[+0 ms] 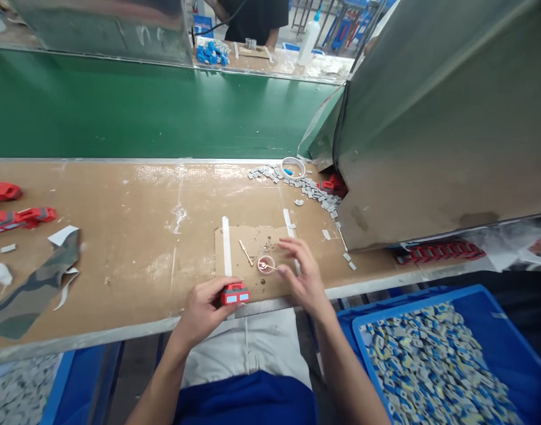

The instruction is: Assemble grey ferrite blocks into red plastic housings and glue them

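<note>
My left hand is closed around a small red toy vehicle part with a grey band and light blue windows, held at the table's front edge. To its right, my right hand hovers beside a small clear cup, its fingers apart. A thin stick leans in the cup, its outer end close to my right thumb; whether they touch I cannot tell. Another short stick lies left of the cup on a cardboard sheet held down by white tape strips.
Small grey pieces lie scattered by a tape roll. Red toy parts and a camouflage scrap lie at left. A metal housing stands at right, above a blue tray of pieces. Beyond the green belt is another person.
</note>
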`<state>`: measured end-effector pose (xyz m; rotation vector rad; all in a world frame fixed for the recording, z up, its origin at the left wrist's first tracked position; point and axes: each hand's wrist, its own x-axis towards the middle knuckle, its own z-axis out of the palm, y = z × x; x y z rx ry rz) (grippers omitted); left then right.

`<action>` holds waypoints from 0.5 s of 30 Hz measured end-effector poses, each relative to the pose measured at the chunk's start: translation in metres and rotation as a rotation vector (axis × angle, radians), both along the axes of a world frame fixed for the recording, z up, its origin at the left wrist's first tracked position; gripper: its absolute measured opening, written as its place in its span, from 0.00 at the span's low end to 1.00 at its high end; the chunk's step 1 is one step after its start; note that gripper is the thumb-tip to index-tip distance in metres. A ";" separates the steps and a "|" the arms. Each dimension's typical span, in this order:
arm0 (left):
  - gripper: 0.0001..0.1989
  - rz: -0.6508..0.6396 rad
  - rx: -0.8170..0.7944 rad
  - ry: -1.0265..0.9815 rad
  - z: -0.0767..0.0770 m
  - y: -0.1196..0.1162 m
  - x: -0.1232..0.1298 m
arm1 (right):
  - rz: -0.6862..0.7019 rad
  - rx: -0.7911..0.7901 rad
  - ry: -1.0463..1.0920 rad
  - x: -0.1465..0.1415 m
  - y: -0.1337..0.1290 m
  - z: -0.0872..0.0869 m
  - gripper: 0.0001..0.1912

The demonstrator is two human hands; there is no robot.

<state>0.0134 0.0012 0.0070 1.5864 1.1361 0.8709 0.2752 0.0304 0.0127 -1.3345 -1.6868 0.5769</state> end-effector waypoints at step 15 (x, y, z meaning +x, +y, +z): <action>0.15 0.017 0.044 0.002 -0.002 0.001 -0.003 | -0.403 -0.172 -0.673 0.100 0.142 -0.020 0.17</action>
